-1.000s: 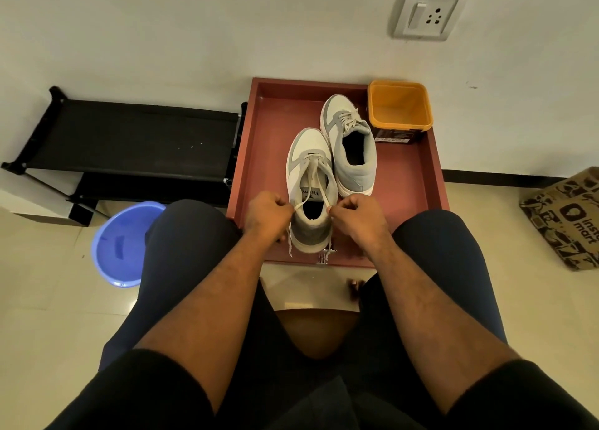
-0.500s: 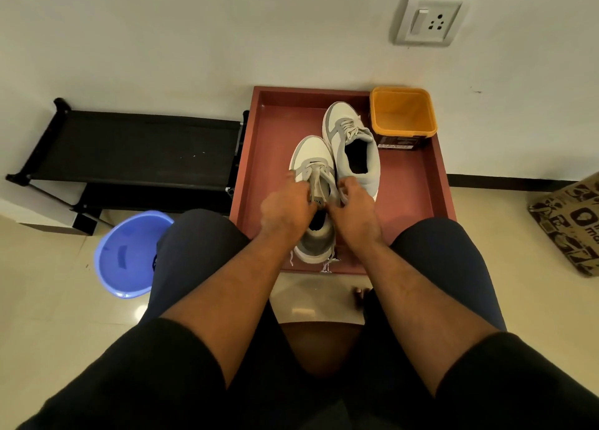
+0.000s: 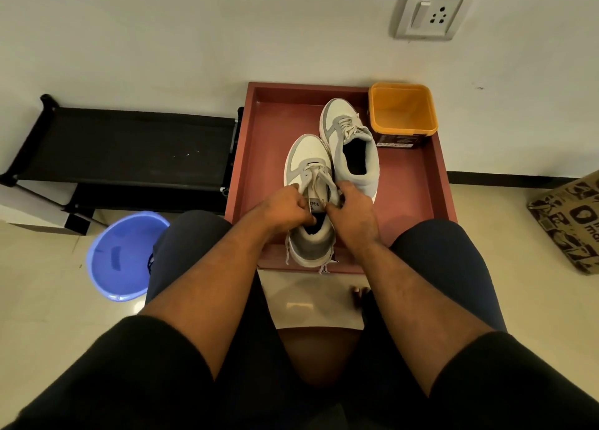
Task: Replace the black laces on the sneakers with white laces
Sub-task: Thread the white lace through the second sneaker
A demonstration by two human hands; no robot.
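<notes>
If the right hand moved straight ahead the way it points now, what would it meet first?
Probably the far sneaker: the right hand points toward its heel side, just beyond the near sneaker. Depth is unclear.

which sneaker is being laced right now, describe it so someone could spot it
Find the reddish-brown tray on the floor against the white wall. Two grey-and-white sneakers lie in it; the one being laced is nearer the person, left of the other sneaker. Both hands, left hand and right hand, pinch its laces, and its heel overhangs the tray's near edge.
</notes>
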